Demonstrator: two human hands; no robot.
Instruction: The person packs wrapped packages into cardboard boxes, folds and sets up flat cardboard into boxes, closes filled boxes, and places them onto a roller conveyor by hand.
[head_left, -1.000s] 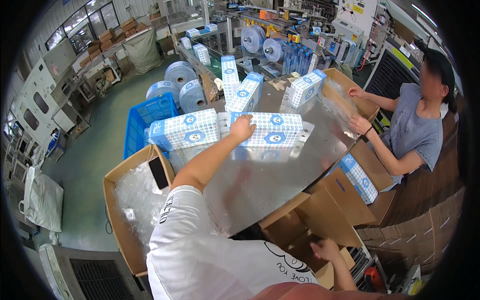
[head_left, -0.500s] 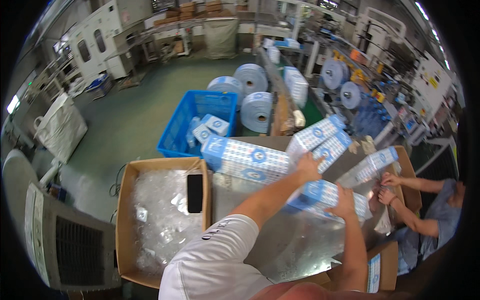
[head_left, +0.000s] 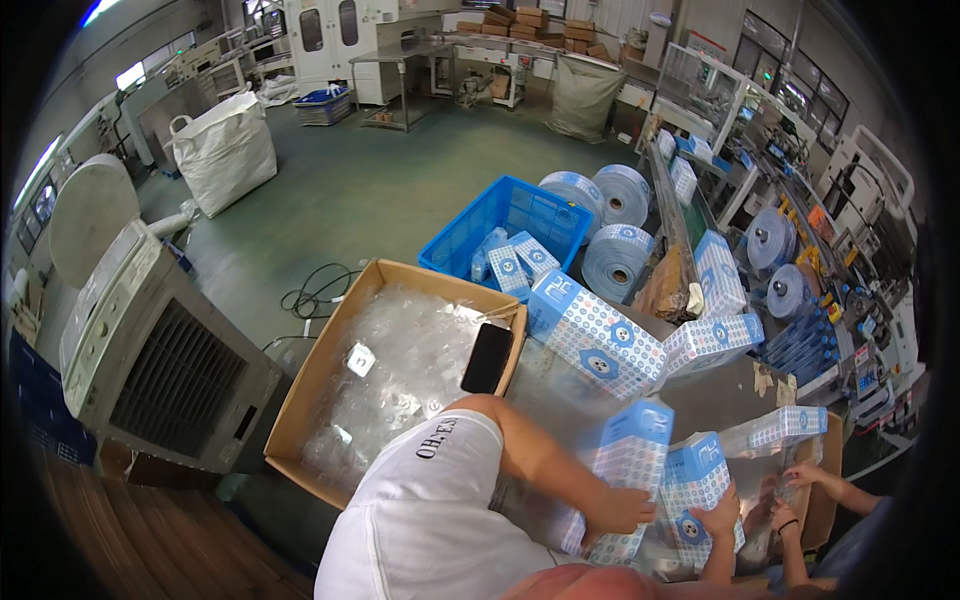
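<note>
My left hand (head_left: 618,512) is closed on the near end of a blue-and-white patterned, plastic-wrapped pack (head_left: 640,440) on the metal table. Just right of it, my right hand (head_left: 718,514) grips the side of a similar pack (head_left: 692,470). The two packs lie side by side with their blue ends pointing away from me. Beyond them, a larger pack (head_left: 598,338) and another pack (head_left: 712,340) rest near the far edge of the table.
An open carton (head_left: 390,268) of clear plastic wrap, with a black phone (head_left: 487,358) on it, stands left. Behind is a blue crate (head_left: 450,235) beside printed film rolls (head_left: 612,262). At right, a co-worker's hands (head_left: 790,500) work near another pack (head_left: 775,430).
My left hand has drawn one pack from the far pair toward me. The right-hand pack has turned and come nearer. The view has swung left.
</note>
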